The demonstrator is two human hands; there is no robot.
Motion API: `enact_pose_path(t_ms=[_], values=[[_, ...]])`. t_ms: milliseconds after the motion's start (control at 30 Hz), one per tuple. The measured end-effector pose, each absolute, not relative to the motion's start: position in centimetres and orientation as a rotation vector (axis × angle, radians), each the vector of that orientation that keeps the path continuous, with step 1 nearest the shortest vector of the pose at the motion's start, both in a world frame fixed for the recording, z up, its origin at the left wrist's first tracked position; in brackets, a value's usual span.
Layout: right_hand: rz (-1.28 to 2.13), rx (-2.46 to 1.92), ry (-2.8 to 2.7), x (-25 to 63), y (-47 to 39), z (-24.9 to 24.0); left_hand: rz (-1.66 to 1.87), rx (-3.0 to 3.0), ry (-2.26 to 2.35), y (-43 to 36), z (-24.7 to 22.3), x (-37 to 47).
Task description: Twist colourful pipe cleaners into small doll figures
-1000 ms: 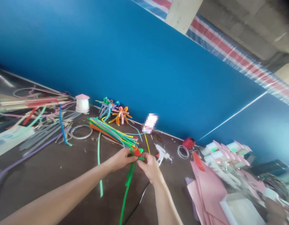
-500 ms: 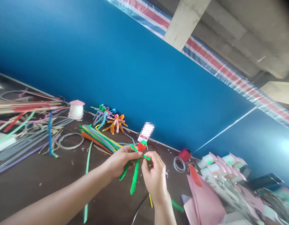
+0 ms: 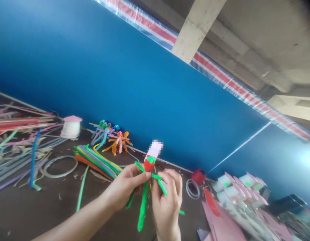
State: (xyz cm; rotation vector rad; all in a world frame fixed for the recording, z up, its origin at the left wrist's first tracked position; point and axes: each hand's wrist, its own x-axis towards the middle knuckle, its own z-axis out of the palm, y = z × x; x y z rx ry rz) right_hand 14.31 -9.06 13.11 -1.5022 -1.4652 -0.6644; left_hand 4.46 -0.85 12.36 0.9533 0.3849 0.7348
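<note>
A fuzzy pipe-cleaner figure [image 3: 149, 165] with a red top, a green tuft and several green limbs is held up between my hands. My left hand [image 3: 127, 187] pinches it just below the red part, thumb in front. One thick green limb [image 3: 142, 211] hangs straight down past the thumb. On the other side, my right hand [image 3: 170, 194] is closed around a green limb that sticks out to the right and bends downward. Its exact fingertip hold is partly hidden.
A bundle of coloured pipe cleaners [image 3: 99, 162] lies left of my hands, with finished pipe-cleaner figures [image 3: 117, 140] behind it. A white pot with a pink lid [image 3: 71, 127], a wire ring [image 3: 60, 167], a red tape measure-like object [image 3: 198, 176] and pink sheets [image 3: 222, 217] surround the work.
The view has shifted, so the tabletop items sit lower. My right fingers have moved along the right green limb, which now bends down. My left hand keeps its pinch.
</note>
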Motion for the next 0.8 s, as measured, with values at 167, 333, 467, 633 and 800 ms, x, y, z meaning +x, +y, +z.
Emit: enact_pose_path(t_ms=[167, 333, 467, 633, 800], values=[[-0.449, -1.6, -1.3, 13.7, -8.9, 12.0, 0.811, 0.966, 0.44, -0.3, 11.3, 5.0], [0.231, -1.608, -1.137, 15.0, -8.5, 10.8, 0.834, 1.039, 0.417, 0.1, 10.1, 5.9], [0.601, -1.454, -0.886, 16.3, -7.9, 8.9, 0.838, 1.208, 0.416, 0.4, 8.3, 6.6], [0.828, -1.334, -0.725, 16.4, -8.1, 7.2, 0.81, 1.245, 0.405, 0.1, 6.2, 6.3], [0.728, -1.208, -0.786, 14.9, -9.1, 7.5, 0.887, 1.19, 0.354, -1.3, 5.9, 5.4]])
